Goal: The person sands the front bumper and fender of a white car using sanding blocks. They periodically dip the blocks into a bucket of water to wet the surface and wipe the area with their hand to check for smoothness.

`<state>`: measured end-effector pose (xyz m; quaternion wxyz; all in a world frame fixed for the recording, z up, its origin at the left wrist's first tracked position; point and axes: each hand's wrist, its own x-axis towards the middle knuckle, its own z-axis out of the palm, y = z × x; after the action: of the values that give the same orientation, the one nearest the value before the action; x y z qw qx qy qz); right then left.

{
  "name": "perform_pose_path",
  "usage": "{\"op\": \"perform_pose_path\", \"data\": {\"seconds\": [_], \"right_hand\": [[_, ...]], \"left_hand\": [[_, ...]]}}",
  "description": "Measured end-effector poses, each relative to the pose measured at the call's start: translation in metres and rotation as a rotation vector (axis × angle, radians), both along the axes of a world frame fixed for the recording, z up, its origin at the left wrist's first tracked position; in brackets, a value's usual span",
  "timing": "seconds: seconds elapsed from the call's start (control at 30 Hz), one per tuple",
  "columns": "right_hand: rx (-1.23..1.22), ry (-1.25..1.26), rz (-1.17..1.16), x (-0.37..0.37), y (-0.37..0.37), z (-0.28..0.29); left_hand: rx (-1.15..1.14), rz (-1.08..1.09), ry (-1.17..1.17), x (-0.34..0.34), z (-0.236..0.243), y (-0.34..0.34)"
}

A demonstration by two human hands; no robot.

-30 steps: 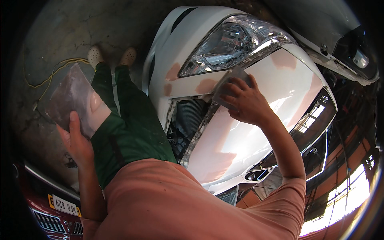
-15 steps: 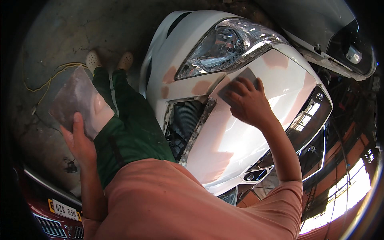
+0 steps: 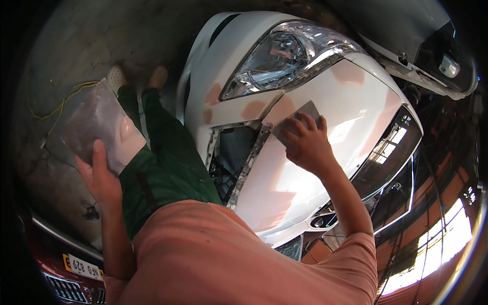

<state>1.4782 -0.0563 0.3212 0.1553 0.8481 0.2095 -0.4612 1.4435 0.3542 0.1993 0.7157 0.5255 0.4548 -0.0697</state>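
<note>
My right hand (image 3: 304, 144) presses a small grey sheet of sandpaper (image 3: 307, 111) flat against the white front bumper (image 3: 305, 168) of a car, on a pinkish filler patch just below the headlight (image 3: 277, 58). My left hand (image 3: 101, 178) is raised at the left and grips a flat grey board (image 3: 101, 124) smeared with pinkish filler, thumb on top. My green trousers (image 3: 162, 162) and shoes (image 3: 137, 76) show between the board and the car.
An open grille hole (image 3: 231, 152) gapes in the bumper left of my right hand. Yellow wire (image 3: 56, 101) lies on the concrete floor. A red car's front with a yellow plate (image 3: 76, 267) is at lower left. Another vehicle part (image 3: 432, 46) sits at upper right.
My right hand with the sandpaper has slid down and left across the bumper. The left hand keeps hold of the board, nearly still.
</note>
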Motion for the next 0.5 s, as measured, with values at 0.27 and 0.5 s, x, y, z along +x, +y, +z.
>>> {"op": "perform_pose_path", "data": {"seconds": [0.27, 0.5], "right_hand": [[-0.032, 0.068, -0.054, -0.002, 0.0, 0.026], [-0.051, -0.204, -0.057, 0.032, 0.004, -0.024]], "left_hand": [[-0.027, -0.027, -0.034, -0.001, 0.0, 0.005], [0.016, 0.056, 0.006, 0.0, 0.005, 0.011]]}}
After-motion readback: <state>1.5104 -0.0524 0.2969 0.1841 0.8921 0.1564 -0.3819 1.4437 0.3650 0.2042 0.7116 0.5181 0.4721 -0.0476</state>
